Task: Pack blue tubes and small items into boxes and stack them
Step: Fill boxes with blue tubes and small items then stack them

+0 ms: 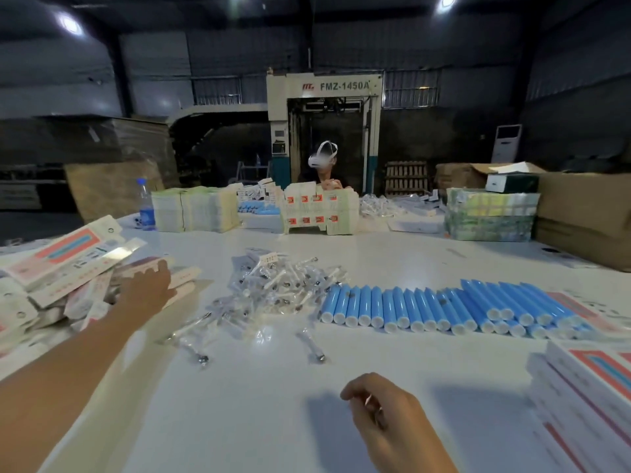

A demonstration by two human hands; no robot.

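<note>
A row of blue tubes (430,307) with white caps lies on the white table (259,397), right of centre. A heap of small clear-wrapped items (273,288) sits in the middle. At the left is a loose pile of long white boxes (65,268) with pink and blue print. My left hand (146,288) reaches onto that pile with its fingers on a box; whether it grips one is hidden. My right hand (379,407) hovers low over the table near the front, fingers loosely curled, holding nothing. More flat white boxes (587,380) are stacked at the right front.
Another person wearing a headset (324,158) sits across the table behind stacks of flat cartons (319,213). A water bottle (146,206) stands at the back left. Brown cardboard boxes (584,213) line the right edge. A large machine (322,131) stands behind.
</note>
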